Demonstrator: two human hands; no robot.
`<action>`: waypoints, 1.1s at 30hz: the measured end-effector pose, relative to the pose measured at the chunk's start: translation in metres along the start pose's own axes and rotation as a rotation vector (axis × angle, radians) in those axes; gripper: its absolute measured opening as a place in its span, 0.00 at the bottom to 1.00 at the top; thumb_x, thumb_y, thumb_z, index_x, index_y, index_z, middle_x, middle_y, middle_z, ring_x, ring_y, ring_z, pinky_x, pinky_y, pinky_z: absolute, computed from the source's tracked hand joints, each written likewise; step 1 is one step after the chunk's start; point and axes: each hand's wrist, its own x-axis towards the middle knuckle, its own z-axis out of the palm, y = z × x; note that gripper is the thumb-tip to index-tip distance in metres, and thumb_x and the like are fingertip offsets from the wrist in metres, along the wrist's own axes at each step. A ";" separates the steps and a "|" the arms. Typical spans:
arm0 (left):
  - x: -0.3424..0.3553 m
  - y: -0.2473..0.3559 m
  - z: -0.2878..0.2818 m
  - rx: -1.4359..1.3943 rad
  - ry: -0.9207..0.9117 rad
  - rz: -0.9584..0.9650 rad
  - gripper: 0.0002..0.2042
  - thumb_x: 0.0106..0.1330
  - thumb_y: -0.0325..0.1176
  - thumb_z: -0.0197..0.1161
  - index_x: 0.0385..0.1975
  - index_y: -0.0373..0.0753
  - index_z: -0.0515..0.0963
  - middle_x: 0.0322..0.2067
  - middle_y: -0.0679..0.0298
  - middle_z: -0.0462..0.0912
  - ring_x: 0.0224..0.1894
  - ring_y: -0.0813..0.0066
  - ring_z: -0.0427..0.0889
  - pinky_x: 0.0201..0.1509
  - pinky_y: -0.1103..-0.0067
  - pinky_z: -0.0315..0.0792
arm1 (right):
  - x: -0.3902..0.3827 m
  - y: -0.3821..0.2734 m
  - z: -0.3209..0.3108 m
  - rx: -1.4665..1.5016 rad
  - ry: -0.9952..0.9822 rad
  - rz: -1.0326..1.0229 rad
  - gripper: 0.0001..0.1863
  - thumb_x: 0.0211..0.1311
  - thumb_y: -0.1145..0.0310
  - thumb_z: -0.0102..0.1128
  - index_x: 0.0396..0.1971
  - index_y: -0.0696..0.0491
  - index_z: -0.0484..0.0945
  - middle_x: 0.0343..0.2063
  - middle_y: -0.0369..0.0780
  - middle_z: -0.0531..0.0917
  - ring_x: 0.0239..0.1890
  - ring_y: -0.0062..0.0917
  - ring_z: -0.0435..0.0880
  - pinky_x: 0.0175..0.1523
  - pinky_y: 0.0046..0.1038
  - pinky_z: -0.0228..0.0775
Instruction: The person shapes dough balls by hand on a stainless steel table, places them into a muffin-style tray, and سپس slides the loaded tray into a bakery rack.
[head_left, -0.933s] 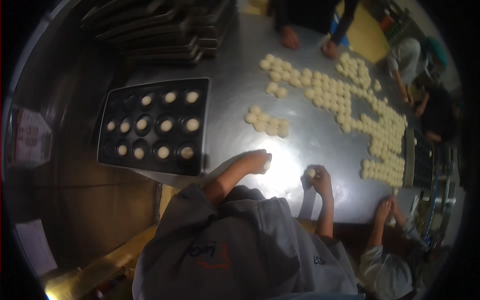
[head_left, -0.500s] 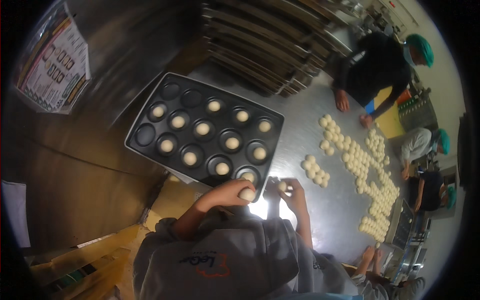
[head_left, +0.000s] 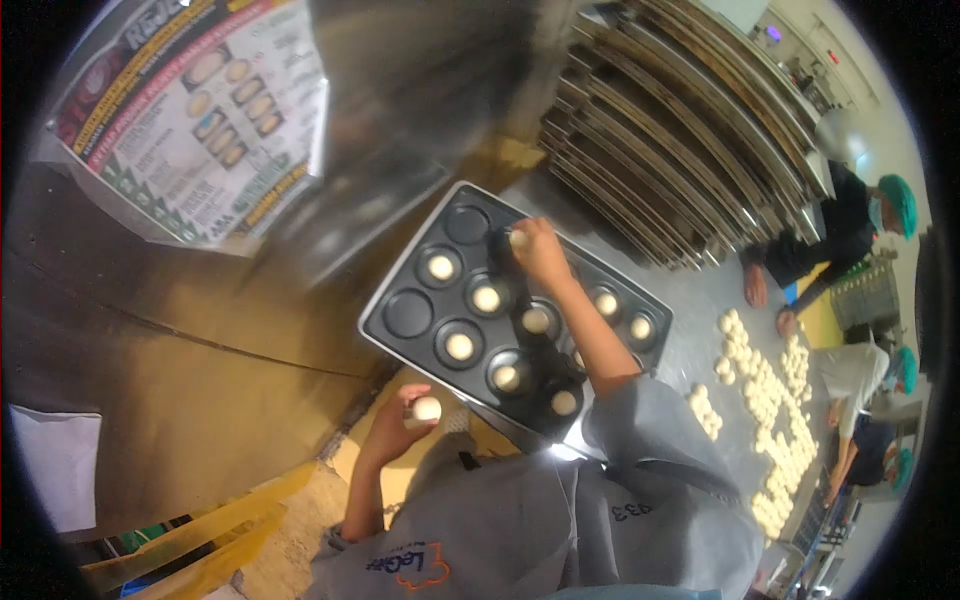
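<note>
A dark baking tray [head_left: 413, 258] with round cups lies tilted in front of me. Most visible cups hold one pale dough ball [head_left: 486, 298] each; the far-left corner cup [head_left: 466, 224] and a cup on the left edge [head_left: 408, 314] are bare. My right hand [head_left: 541, 252] reaches across the tray, its fingers closed on a dough ball [head_left: 518, 239] at a cup along the far edge. My forearm covers part of the tray. Off the tray's near-left side, my left hand [head_left: 394, 428] is closed around another dough ball [head_left: 427, 409].
Many dough balls [head_left: 775, 400] are spread on the metal table [head_left: 690, 290] to the right. Stacked trays [head_left: 680, 130] stand behind. A printed poster [head_left: 215, 120] hangs at upper left. Co-workers in green caps [head_left: 898, 205] work along the table's right side.
My right hand has moved from the tray's near-right corner to its far edge with a dough ball. My left hand has moved left, off the tray, still holding its ball. The view has shifted left.
</note>
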 end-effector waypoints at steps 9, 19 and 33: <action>0.033 -0.003 -0.009 -0.212 0.045 -0.214 0.27 0.58 0.24 0.73 0.59 0.37 0.72 0.49 0.58 0.81 0.53 0.69 0.82 0.58 0.73 0.76 | -0.016 0.037 0.050 -0.201 -0.184 0.179 0.32 0.46 0.69 0.76 0.55 0.46 0.76 0.55 0.48 0.73 0.60 0.51 0.70 0.64 0.45 0.68; 0.296 -0.030 0.011 0.092 0.107 0.202 0.25 0.55 0.23 0.70 0.55 0.34 0.73 0.51 0.51 0.80 0.57 0.56 0.79 0.62 0.68 0.72 | -0.300 0.002 -0.103 -0.110 0.184 0.571 0.21 0.53 0.72 0.71 0.48 0.54 0.77 0.54 0.49 0.72 0.60 0.47 0.69 0.63 0.45 0.65; 0.381 -0.100 0.045 0.654 0.059 0.273 0.34 0.57 0.28 0.68 0.66 0.37 0.65 0.60 0.48 0.70 0.64 0.47 0.68 0.67 0.61 0.66 | -0.403 -0.033 -0.118 -0.336 0.361 0.861 0.17 0.60 0.70 0.68 0.48 0.53 0.77 0.44 0.47 0.78 0.47 0.42 0.80 0.48 0.40 0.77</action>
